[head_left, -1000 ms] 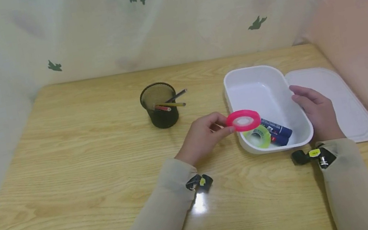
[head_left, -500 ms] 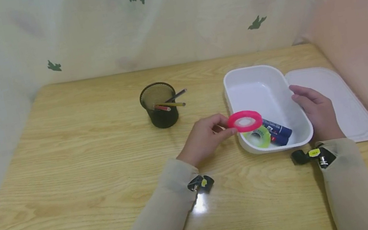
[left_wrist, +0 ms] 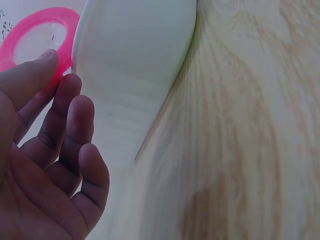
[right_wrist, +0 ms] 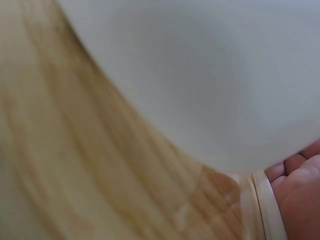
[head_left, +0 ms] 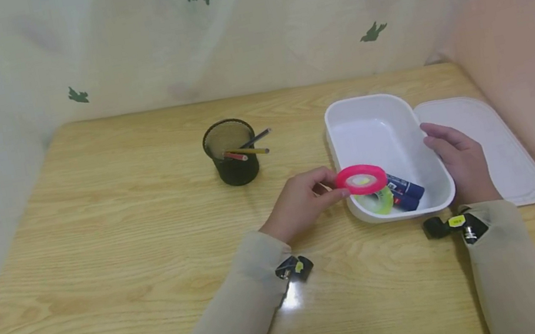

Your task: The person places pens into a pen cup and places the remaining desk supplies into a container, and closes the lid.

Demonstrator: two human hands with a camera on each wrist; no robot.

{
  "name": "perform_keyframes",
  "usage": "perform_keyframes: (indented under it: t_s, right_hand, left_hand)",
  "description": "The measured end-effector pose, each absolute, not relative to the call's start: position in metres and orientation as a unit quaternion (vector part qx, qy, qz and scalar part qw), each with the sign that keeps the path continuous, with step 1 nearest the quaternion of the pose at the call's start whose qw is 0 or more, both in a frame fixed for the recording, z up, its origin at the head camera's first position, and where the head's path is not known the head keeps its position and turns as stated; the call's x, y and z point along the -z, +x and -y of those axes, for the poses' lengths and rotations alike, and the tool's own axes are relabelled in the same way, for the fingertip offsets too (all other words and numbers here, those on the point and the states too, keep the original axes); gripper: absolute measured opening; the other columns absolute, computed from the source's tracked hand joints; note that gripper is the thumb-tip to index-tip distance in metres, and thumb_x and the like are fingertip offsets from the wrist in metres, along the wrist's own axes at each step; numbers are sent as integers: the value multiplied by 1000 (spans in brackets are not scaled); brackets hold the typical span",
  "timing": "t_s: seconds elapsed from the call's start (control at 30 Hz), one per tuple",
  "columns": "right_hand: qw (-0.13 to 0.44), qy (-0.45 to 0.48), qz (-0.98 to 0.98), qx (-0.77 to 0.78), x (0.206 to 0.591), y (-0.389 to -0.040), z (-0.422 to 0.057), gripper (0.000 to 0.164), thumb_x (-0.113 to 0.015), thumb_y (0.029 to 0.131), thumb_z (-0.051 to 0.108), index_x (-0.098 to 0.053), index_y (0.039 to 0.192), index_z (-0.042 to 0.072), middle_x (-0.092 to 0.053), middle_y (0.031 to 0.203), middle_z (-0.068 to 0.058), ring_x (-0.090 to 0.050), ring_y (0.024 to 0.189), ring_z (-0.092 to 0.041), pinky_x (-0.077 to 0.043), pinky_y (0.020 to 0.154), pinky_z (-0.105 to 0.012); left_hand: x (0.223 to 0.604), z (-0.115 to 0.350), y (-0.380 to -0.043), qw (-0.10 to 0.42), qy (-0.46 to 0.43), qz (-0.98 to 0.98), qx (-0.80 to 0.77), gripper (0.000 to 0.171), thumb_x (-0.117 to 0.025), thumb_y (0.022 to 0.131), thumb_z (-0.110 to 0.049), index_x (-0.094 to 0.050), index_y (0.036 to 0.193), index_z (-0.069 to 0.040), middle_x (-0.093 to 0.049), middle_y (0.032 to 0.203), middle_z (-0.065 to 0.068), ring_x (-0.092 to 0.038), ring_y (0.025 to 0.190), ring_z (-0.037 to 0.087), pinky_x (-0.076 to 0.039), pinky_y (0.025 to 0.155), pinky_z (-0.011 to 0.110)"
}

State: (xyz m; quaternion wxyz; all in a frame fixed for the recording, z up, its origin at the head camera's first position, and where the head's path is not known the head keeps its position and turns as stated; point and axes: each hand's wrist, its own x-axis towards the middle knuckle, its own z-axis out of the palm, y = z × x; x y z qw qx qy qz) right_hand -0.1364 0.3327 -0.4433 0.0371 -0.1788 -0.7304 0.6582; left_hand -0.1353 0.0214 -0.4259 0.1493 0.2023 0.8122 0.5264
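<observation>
My left hand (head_left: 302,199) pinches a pink roll of tape (head_left: 380,178) between thumb and fingers, over the near left rim of a white plastic box (head_left: 374,130). In the left wrist view, the pink tape (left_wrist: 67,25) is tilted beside the box wall (left_wrist: 135,65), and the other fingers are bent near that wall. Inside the box, partly behind the pink tape, lie a yellow-green roll of tape (head_left: 385,203) and dark blue tubes (head_left: 408,190). My right hand (head_left: 462,159) holds the box's right rim; the right wrist view shows its palm by the outer wall (right_wrist: 200,75).
A white lid (head_left: 510,160) lies on the wooden table (head_left: 123,234), right of the box and partly under my right hand. Left of the box stands a black mesh pen cup (head_left: 238,169) with several pencils (head_left: 254,150) leaning out. Curtain-like walls border the table.
The pink roll of tape and my left hand have shifted slightly right and nearer to me, covering more of the yellow-green tape. The right hand and the box stay put.
</observation>
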Motion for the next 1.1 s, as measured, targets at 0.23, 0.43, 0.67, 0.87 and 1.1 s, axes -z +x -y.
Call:
perform_keyframes:
  t_s: [0.23,0.43,0.67,0.87,1.1]
  right_hand:
    - [43,-183,728,-659,442,-137,-331,52,-70,94,41,-59,142,23,-50,150,6,-49,133,-13,-50,83,-10]
    - [40,-189,729,-657,441,-137,-331,51,-69,95,40,-58,143,23,-50,151,6,-47,135,-13,-50,87,-12]
    - [37,-191,728,-658,439,-136,-330,52,-69,94,42,-58,143,25,-49,151,7,-45,137,-14,-50,86,-11]
    - [30,-198,738,-644,437,-136,-330,54,-68,94,46,-57,143,27,-47,153,8,-43,140,-15,-49,90,-12]
    - [36,-195,732,-651,438,-135,-329,53,-69,94,44,-58,142,25,-49,151,6,-46,136,-15,-50,85,-11]
  left_hand:
    - [426,-21,-136,150,203,-817,-519,11,-77,91,-26,-73,100,-22,-68,91,-13,-61,85,12,-53,73,24]
    - [428,-22,-137,151,208,-825,-503,11,-76,91,-29,-72,100,-23,-68,90,-15,-60,85,10,-53,73,23]
    - [427,-21,-137,151,207,-831,-493,12,-76,91,-30,-71,99,-24,-67,87,-14,-60,84,12,-53,72,24]
    - [426,-21,-136,159,205,-833,-489,16,-76,91,-29,-72,104,-22,-67,89,-13,-59,84,11,-52,72,22]
    - [425,-22,-136,161,207,-832,-490,16,-76,91,-29,-72,105,-22,-67,90,-12,-59,84,10,-52,72,22]
